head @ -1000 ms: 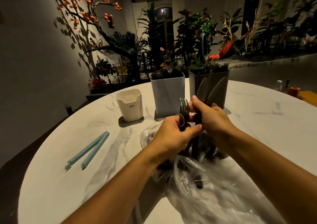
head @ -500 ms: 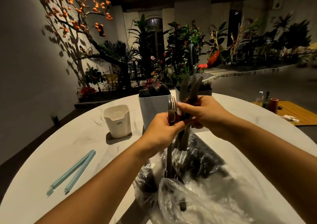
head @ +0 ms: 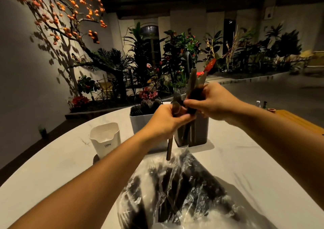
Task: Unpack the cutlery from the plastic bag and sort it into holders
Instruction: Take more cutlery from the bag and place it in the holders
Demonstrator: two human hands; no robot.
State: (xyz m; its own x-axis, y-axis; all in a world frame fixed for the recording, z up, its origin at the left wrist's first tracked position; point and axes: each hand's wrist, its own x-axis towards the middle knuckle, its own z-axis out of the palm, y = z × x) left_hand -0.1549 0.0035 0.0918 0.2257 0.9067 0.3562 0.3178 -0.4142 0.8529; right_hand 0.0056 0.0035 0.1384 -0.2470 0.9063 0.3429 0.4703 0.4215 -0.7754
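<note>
Head view: the left hand (head: 164,121) grips a fork (head: 175,104) by its neck, fingers curled round it, the handle hanging down toward the bag (head: 175,190). The right hand (head: 213,102) holds a small bunch of knives (head: 194,83), blades up, fingers wrapped round the handles. Both hands are raised above the table (head: 245,167), close together and apparently touching at the fingertips, in front of the grey holder (head: 140,123) and the dark holder (head: 201,132). A white holder (head: 106,139) stands to the left, apart from them.

The likely risk is a slip. The pieces are crossed where the hands meet, so pulling them apart could drag a knife loose from the bunch and drop it onto the bag or table. The fork's long handle could also catch the plastic and pull the bag, which still holds much dark cutlery. The holders already look full at the top, so an insertion may jam or tip one over.

The table is round, pale and marble-patterned, with the crumpled clear bag at its near edge. The room is dim, with a bed of plants (head: 175,53) behind and a tree with orange fruit (head: 66,14) against the left wall. A wooden surface (head: 294,120) with small bottles sits at the right.
</note>
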